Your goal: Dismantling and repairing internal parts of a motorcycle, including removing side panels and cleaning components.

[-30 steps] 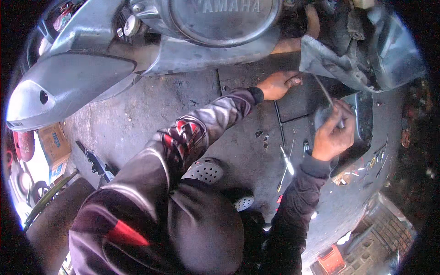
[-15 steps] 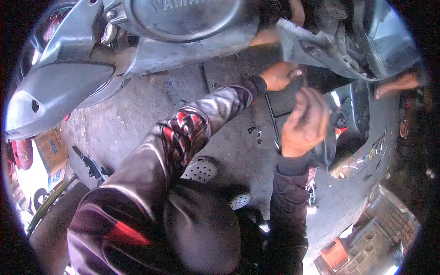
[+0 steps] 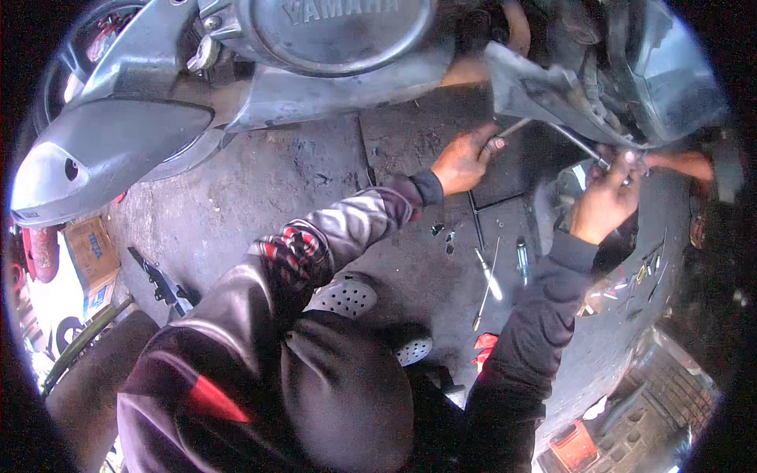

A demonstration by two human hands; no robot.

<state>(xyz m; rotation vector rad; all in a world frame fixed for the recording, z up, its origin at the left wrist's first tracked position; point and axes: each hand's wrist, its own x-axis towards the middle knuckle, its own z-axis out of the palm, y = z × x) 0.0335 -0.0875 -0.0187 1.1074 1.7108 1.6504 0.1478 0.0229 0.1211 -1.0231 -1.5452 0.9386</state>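
Note:
My left hand (image 3: 461,164) is closed around a short pale rod (image 3: 515,128), whose tip points up toward the lower edge of a grey scooter panel (image 3: 530,83). To its right, my right hand (image 3: 605,203) grips the lower end of a long shiny metal rod (image 3: 579,144). That rod slants up and left to the panel's underside; its tool kind is unclear. Another person's forearm (image 3: 684,164) reaches in from the right, close to my right fingers. Above my hands is the scooter's round engine cover (image 3: 343,39).
On the floor lie a T-handle wrench (image 3: 479,217), a screwdriver (image 3: 491,280), a small bluish tool (image 3: 522,262) and a red cloth (image 3: 484,347). A black part (image 3: 619,251) sits beneath my right wrist. Cardboard box (image 3: 91,252) at left; tool crate (image 3: 654,394) at lower right.
My right hand has swung to the right and now holds the long metal rod. My left hand has shifted slightly down, with a rod now showing in it. More floor tools are uncovered.

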